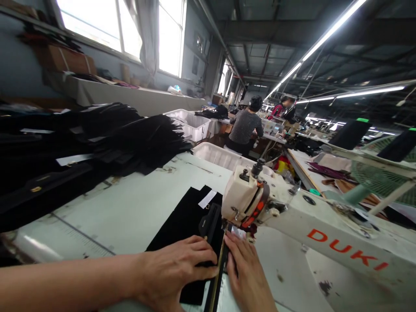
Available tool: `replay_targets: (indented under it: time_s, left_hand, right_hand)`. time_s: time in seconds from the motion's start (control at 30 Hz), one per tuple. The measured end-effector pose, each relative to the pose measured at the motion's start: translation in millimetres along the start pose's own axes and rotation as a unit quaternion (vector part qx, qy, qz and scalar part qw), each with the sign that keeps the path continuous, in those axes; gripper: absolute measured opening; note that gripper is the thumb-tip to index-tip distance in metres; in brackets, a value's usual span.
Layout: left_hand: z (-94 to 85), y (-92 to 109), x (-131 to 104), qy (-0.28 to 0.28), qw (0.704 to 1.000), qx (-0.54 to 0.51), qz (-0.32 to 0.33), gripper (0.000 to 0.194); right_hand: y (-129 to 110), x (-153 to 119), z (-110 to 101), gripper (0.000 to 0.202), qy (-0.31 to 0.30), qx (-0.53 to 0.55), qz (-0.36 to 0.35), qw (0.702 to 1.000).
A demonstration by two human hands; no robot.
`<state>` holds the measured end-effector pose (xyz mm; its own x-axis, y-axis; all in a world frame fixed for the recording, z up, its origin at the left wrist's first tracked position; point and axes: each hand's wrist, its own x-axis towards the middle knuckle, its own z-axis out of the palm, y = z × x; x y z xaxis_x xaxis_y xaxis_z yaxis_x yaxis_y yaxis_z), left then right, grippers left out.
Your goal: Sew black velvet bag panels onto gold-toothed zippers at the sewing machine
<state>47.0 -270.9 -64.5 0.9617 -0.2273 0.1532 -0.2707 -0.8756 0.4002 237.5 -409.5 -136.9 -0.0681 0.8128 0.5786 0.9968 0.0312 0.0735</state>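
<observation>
Black fabric panel [177,216] flat on the near middle of the pale tabletop [136,203], its right edge beside the needle area of the sewing machine [292,221]. White label [207,199] on the panel's far end; narrow gold-edged strip [215,290] along its right side, running toward the near edge.

Left hand [177,268]: laid over the panel from the left, thumb and forefinger apart, tips at the strip. Right hand [245,268]: right of the strip, fingers stretched forward close below the machine head, thumb set apart from them.

Machine arm extends to the right, red lettering "DUKI". Left: large heap of black pieces [130,134], some with white tags. Beyond the tabletop: white bin [214,155], a second one farther off. Far middle: person in grey top [245,128], seated, back turned. Far right: green fan [373,169], dark thread cones [349,132].
</observation>
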Motion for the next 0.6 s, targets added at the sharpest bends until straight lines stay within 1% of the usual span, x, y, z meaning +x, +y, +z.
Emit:
replay_targets:
  time_s: [0.13, 0.3, 0.37, 0.47, 0.53, 0.6]
  left_hand:
    - [1.4, -13.6, 4.8, 0.016, 1.0, -0.004, 0.003, 0.075]
    - [0.9, -27.5, 11.5, 0.049, 0.999, -0.007, 0.012, 0.08]
    - [1.7, -34.1, 13.8, 0.059, 0.998, -0.002, 0.015, 0.082]
    - [4.3, -45.0, 17.0, 0.06, 0.998, 0.012, 0.012, 0.081]
    - [5.7, -50.6, 18.7, 0.061, 0.998, 0.024, 0.008, 0.08]
    - [6.2, -52.3, 19.1, 0.061, 0.997, 0.036, 0.0, 0.08]
  right_hand:
    - [8.0, -5.1, 3.5, 0.043, 0.009, -0.026, -0.011, 1.0]
    - [13.4, -9.3, 0.4, 0.04, 0.035, 0.005, -0.039, 0.999]
    - [11.0, -5.0, -5.6, 0.04, 0.041, 0.03, -0.054, 0.997]
    - [3.3, 4.8, -16.1, 0.037, 0.042, 0.1, -0.066, 0.992]
    - [-2.3, 10.3, -21.0, 0.034, 0.039, 0.14, -0.066, 0.987]
    - [-6.3, 13.0, -22.7, 0.033, 0.038, 0.154, -0.055, 0.986]
